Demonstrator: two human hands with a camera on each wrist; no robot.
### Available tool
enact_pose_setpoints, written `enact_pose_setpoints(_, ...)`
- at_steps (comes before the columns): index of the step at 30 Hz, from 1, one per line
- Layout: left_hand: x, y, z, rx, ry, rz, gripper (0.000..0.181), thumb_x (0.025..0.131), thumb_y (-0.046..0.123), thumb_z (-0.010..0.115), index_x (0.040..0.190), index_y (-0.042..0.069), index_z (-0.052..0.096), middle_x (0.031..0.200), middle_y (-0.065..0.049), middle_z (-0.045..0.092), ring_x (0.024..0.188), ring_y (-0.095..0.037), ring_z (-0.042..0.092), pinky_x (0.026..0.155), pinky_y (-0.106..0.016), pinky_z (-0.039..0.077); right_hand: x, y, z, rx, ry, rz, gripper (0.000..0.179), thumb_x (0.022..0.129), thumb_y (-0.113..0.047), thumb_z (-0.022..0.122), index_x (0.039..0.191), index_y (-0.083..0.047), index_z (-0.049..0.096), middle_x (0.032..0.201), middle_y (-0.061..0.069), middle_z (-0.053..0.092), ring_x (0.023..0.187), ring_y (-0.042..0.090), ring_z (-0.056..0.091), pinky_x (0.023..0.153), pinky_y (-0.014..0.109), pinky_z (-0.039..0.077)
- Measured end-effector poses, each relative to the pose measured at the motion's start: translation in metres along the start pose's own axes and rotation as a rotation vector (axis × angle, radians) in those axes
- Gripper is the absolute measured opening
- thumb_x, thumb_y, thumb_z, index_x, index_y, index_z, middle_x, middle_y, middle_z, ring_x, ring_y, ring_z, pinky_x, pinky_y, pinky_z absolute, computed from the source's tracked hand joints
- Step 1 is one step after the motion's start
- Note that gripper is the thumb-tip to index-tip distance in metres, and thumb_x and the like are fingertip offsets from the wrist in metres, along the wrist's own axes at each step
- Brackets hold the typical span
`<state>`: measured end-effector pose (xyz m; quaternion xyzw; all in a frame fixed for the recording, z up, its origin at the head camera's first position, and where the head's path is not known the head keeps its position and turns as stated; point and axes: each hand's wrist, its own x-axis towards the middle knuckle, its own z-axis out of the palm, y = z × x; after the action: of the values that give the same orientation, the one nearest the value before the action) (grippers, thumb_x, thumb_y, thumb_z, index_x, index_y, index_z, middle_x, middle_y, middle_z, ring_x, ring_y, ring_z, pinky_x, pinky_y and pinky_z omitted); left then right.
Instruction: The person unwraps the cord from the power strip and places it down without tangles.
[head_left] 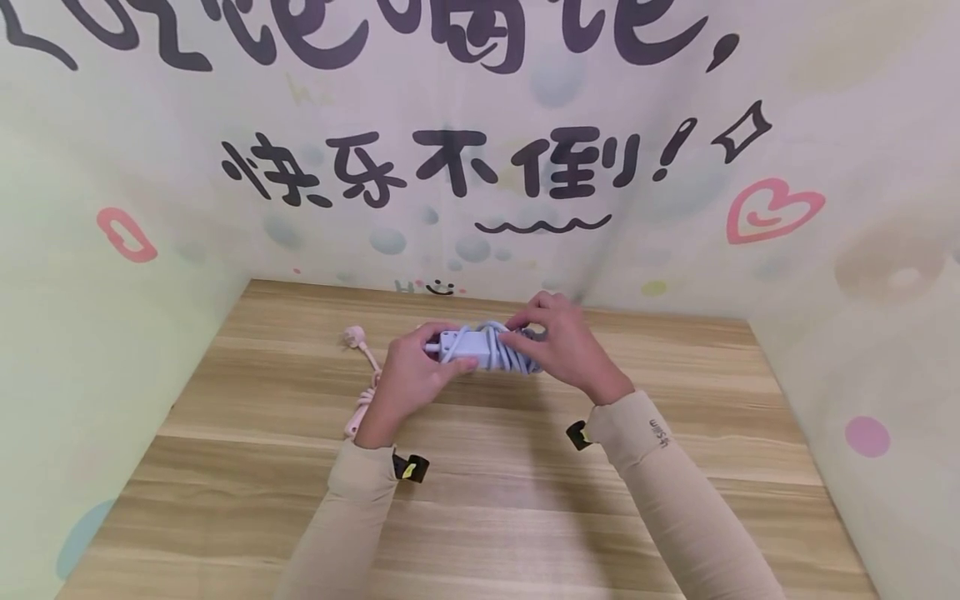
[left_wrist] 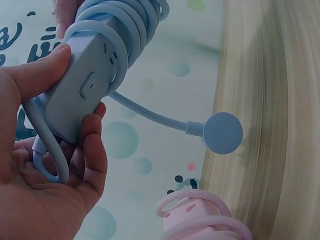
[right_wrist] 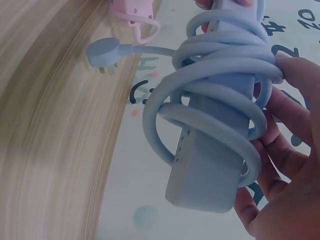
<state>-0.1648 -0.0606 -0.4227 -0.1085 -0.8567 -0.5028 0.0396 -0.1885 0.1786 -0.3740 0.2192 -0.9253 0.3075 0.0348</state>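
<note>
A light blue power strip (head_left: 468, 345) with its cable (right_wrist: 215, 82) wound round it in several loops is held up over the table. My left hand (head_left: 416, 375) grips one end of the strip, thumb on one side and fingers on the other. Beside that palm the cable bends back from the strip's end. Toward the other end, my right hand (head_left: 566, 343) pinches the wound loops, its thumb on a coil in the right wrist view and its fingers behind. A round blue plug (left_wrist: 223, 133) hangs from a free length of cable.
On the wooden table (head_left: 487, 517), left of my left hand, lies a pink power strip (head_left: 354, 423) with its own wound cable and plug (head_left: 353, 336). Behind the table stands a printed backdrop (head_left: 637, 258) with dark writing; light panels rise at both sides.
</note>
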Motion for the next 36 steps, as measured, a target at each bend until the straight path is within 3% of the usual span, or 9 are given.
enact_pose_setpoints(8, -0.001, 0.000, 0.001, 0.008, 0.006, -0.003, 0.054, 0.079, 0.034, 0.089, 0.123, 0.011, 0.068, 0.105, -0.012, 0.074, 0.086, -0.023, 0.068, 0.071, -0.031, 0.059, 0.001, -0.003, 0.003, -0.001, 0.015, -0.022, 0.019, 0.094, -0.031, 0.073, 0.101, -0.013, 0.079, 0.098, 0.000, 0.063, 0.097, 0.030, 0.052, 0.081, 0.034, 0.041)
enact_pose_setpoints(17, -0.001, -0.002, 0.000, 0.032, 0.029, -0.019, 0.054, 0.080, 0.036, 0.088, 0.122, 0.010, 0.068, 0.104, -0.013, 0.074, 0.085, -0.024, 0.068, 0.071, -0.032, 0.058, 0.002, -0.006, 0.008, 0.041, 0.135, -0.058, 0.015, 0.093, -0.021, 0.073, 0.093, -0.007, 0.078, 0.089, 0.003, 0.066, 0.089, 0.026, 0.054, 0.079, 0.032, 0.040)
enact_pose_setpoints(27, -0.001, -0.002, -0.005, 0.012, 0.043, -0.070, 0.055, 0.080, 0.038, 0.086, 0.125, 0.011, 0.068, 0.104, -0.013, 0.074, 0.085, -0.025, 0.068, 0.071, -0.033, 0.059, 0.001, -0.011, 0.010, 0.298, 0.239, 0.212, 0.013, 0.088, -0.013, 0.068, 0.092, -0.002, 0.072, 0.094, 0.008, 0.060, 0.093, 0.021, 0.053, 0.075, 0.027, 0.048)
enact_pose_setpoints(32, 0.000, -0.004, -0.005, 0.004, 0.055, -0.058, 0.054, 0.081, 0.036, 0.086, 0.124, 0.010, 0.068, 0.104, -0.014, 0.075, 0.085, -0.024, 0.068, 0.072, -0.033, 0.059, 0.001, -0.008, 0.004, 0.389, 0.204, 0.322, 0.015, 0.087, -0.017, 0.065, 0.094, -0.005, 0.069, 0.098, 0.004, 0.058, 0.090, 0.021, 0.052, 0.070, 0.026, 0.046)
enact_pose_setpoints(36, 0.001, -0.005, -0.004, 0.002, 0.064, -0.059, 0.054, 0.081, 0.037, 0.086, 0.124, 0.010, 0.068, 0.104, -0.014, 0.075, 0.085, -0.024, 0.068, 0.072, -0.033, 0.058, 0.001, -0.006, -0.003, 0.382, 0.168, 0.328, 0.014, 0.086, -0.017, 0.064, 0.094, -0.006, 0.067, 0.097, 0.003, 0.056, 0.093, 0.022, 0.050, 0.075, 0.029, 0.044)
